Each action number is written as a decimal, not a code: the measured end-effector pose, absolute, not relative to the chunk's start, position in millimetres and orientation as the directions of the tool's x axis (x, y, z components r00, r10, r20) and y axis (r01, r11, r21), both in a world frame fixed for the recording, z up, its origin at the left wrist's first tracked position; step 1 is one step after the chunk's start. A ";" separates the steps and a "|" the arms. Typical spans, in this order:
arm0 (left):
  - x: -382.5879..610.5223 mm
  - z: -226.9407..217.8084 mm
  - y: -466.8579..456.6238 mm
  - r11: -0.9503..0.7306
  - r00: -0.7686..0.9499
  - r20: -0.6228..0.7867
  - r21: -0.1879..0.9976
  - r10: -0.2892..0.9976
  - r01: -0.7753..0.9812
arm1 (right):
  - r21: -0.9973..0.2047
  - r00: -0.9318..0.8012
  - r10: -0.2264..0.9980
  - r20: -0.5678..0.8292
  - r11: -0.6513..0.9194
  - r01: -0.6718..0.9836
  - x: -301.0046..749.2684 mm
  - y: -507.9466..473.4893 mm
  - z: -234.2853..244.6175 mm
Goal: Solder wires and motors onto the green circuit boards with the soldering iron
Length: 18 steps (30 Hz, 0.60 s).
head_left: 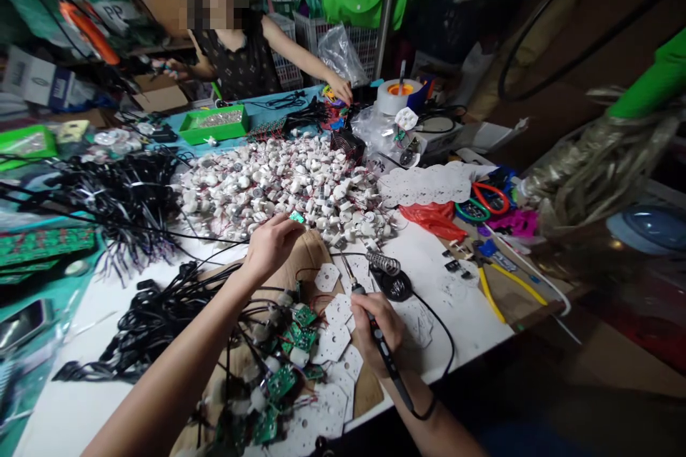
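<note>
Right hand [381, 325] was wrapped round the soldering iron [384, 355]: slim black handle, thin metal tip, near white plates [338, 310]. Left hand [272, 244] pinched a small bright-green board [296, 217] beside the white pile [279, 182].

Phone [24, 325] runs off the left edge, blue lid [648, 228] gets chopped on the right, and the left hand's [271, 246] green bit [296, 217] is too tiny to make out.

The right hand [379, 328] grips a soldering iron [390, 365] beside white six-sided plates [337, 310] — the left hand [272, 245] pinches a small green board [296, 217], near that heap of white parts [284, 182]. Across the table [476, 321], a co-worker [241, 57] reaches out — arm stretched.
</note>
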State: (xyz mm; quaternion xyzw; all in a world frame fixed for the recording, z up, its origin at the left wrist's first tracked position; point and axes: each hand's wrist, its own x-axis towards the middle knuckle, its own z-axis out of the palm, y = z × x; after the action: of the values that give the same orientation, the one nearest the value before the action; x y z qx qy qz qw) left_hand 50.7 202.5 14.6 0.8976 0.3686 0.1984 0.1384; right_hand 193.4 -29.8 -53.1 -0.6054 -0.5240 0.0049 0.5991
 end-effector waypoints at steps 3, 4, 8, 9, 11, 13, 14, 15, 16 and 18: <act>48.8 9.1 208.2 -0.626 0.587 0.262 0.508 0.766 0.591 | -0.739 0.459 0.644 0.612 0.260 0.622 192.6 -28.8 -54.8; 49.0 7.7 210.3 -0.601 0.561 0.263 0.547 0.784 0.583 | -0.740 0.458 0.645 0.611 0.262 0.619 192.4 -28.5 -55.4; 50.1 0.4 219.3 -0.515 0.479 0.256 0.654 0.840 0.554 | -0.735 0.445 0.649 0.617 0.272 0.621 192.8 -27.8 -56.9; 50.4 -2.2 221.1 -0.503 0.474 0.243 0.660 0.846 0.558 | -0.734 0.443 0.650 0.617 0.271 0.623 193.0 -27.8 -57.1; 52.1 -7.5 223.4 -0.491 0.480 0.211 0.639 0.852 0.592 | -0.734 0.438 0.656 0.615 0.273 0.622 193.5 -27.9 -57.5; 56.1 -11.4 223.2 -0.494 0.486 0.187 0.584 0.854 0.644 | -0.736 0.432 0.661 0.614 0.281 0.616 193.7 -27.9 -57.9; 59.2 -12.3 222.2 -0.498 0.488 0.177 0.550 0.854 0.671 | -0.735 0.428 0.661 0.616 0.287 0.615 193.7 -27.9 -58.1; 62.9 -12.6 220.7 -0.500 0.492 0.166 0.516 0.855 0.695 | -0.733 0.424 0.662 0.618 0.290 0.615 193.8 -27.9 -58.2; 67.1 -12.1 218.8 -0.500 0.495 0.150 0.485 0.856 0.718 | -0.731 0.424 0.660 0.620 0.291 0.617 193.8 -27.8 -58.2; 76.4 -10.3 214.5 -0.481 0.486 0.106 0.430 0.867 0.764 | -0.729 0.423 0.659 0.621 0.289 0.620 194.0 -27.9 -57.9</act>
State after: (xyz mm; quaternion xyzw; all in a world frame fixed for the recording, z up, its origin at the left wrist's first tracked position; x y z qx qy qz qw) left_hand 76.4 214.5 -10.3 0.8461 0.4820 0.1565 0.1651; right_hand 194.0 -27.9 -57.9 -0.5962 -0.5367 0.0163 0.5969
